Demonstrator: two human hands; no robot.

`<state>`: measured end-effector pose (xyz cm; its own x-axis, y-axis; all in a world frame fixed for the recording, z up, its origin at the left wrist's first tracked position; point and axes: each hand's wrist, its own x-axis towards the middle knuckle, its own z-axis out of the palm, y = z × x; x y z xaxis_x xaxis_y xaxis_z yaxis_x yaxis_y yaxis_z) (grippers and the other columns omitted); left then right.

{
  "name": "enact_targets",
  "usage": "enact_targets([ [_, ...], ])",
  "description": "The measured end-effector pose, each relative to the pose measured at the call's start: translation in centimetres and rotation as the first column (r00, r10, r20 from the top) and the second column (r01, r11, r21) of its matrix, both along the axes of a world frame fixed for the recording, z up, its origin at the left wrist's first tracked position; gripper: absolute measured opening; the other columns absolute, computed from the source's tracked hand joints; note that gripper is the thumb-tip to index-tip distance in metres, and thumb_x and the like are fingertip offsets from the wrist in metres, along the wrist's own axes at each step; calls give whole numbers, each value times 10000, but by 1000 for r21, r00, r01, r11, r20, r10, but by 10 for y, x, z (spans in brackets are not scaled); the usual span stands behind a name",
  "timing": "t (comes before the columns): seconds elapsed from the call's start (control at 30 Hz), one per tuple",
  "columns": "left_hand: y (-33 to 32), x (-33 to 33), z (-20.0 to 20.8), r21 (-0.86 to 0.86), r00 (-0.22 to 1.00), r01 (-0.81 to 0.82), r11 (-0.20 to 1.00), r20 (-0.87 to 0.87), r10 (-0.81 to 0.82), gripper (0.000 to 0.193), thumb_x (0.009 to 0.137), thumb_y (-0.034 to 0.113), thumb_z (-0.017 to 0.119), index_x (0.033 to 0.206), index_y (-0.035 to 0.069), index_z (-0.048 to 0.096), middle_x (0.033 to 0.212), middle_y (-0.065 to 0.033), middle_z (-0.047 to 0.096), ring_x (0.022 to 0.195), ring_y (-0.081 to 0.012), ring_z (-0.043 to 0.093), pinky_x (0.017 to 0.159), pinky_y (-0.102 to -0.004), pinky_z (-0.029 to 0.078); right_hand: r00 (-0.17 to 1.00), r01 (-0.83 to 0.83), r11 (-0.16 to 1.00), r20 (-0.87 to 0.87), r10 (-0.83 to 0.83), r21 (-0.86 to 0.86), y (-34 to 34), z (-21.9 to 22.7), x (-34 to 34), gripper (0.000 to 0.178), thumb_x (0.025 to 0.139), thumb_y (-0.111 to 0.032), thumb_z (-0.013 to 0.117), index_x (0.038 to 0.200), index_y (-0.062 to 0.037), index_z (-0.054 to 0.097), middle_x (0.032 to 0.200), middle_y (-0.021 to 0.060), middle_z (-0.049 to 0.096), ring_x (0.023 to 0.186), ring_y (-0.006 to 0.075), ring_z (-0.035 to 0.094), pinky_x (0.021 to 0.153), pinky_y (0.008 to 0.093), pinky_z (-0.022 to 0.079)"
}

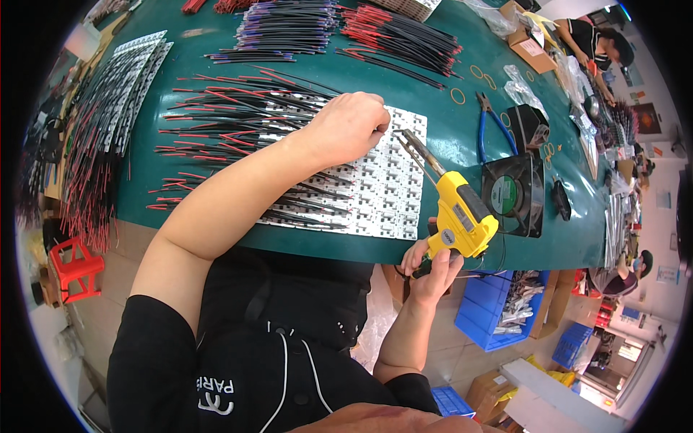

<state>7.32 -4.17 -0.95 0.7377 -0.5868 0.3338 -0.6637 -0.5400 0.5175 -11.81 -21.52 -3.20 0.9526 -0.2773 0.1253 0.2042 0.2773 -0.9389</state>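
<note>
My right hand (436, 273) grips the handle of a yellow soldering gun (462, 216) with a dark grey body panel. Its metal tip points up and left, over the right part of a white circuit board panel (386, 209) with rows of small dark marks. My left hand (354, 123) is closed in a pinch above the panel's upper part, close to the soldering tip. What lies between its fingers is hidden. Rows of black wires (216, 123) with red ends extend left from the panel. My left forearm covers part of them.
Bundles of wires, purple-tipped (289, 29) and red-tipped (404, 40), lie at the back. Stacked wired panels (123, 108) stand at left. Blue-handled pliers (491, 126), a black fan (514, 195) and rubber bands lie right. A blue crate (476, 317) stands below. Another person (595, 47) works at far right.
</note>
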Motion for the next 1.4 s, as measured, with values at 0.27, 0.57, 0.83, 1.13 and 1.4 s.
enact_targets([
  [0.27,-3,0,-3,-19,1000,-12,1000,5,12,83,712,68,621,763,8,648,780,-126,582,749,-329,584,674,-407,465,997,34,998,-65,-38,-51,0,2,-1,446,912,-340,515,1040,73,404,524,74,430,381,134,394,368,243,348],
  [0.57,-3,1,-3,-16,1000,-21,1000,6,21,73,701,61,617,745,7,638,773,-122,573,745,-326,581,665,-405,465,995,5,998,-98,-10,-56,1,3,0,420,913,-326,516,1040,60,409,536,76,435,389,133,398,379,245,355],
  [0.83,-2,3,-2,0,1000,4,1000,6,-4,78,685,55,619,745,7,633,781,-116,571,751,-323,580,665,-401,468,993,3,996,-117,-14,-94,1,4,2,496,905,-353,527,1093,90,406,531,70,430,380,125,392,369,238,351],
  [1.13,-2,3,-2,-6,1000,17,1000,13,-17,77,695,61,622,755,13,633,790,-115,571,754,-323,581,670,-405,471,998,57,996,-20,-56,64,-1,-2,0,463,919,-270,511,1180,82,363,596,109,491,407,122,427,359,233,359],
  [1.4,0,5,-3,-56,998,51,997,-29,-52,51,729,24,615,769,-7,606,790,-130,569,757,-335,576,670,-398,459,998,-1,1000,-59,3,28,-4,2,-2,424,910,-308,517,1071,66,398,550,78,450,391,125,413,363,240,344],
])
